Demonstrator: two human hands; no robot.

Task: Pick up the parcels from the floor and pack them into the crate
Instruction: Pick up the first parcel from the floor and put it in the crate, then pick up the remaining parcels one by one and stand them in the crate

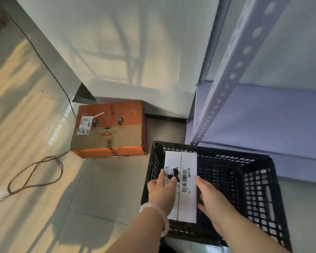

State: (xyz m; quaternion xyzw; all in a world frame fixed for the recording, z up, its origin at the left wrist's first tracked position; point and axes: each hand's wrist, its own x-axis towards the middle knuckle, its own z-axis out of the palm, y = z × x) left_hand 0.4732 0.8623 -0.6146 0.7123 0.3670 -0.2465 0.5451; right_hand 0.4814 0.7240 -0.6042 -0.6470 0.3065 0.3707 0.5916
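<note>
A white parcel (185, 165) with a barcode label lies lengthwise inside the left part of the black mesh crate (252, 181). My left hand (161, 190) grips its left edge, thumb curled over the label. Against the parcel's right side lies my right hand (211, 196), its fingers reaching down along the edge; the fingertips are hidden. An orange and brown parcel (109, 132) with a cartoon face and a shipping label sits on the floor to the left of the crate, untouched.
The crate stands on the tiled floor (102, 190) beside a grey metal shelf rack (232, 77) on the right. A thin cable (35, 172) loops over the floor at left. A white wall (117, 42) rises behind the orange parcel.
</note>
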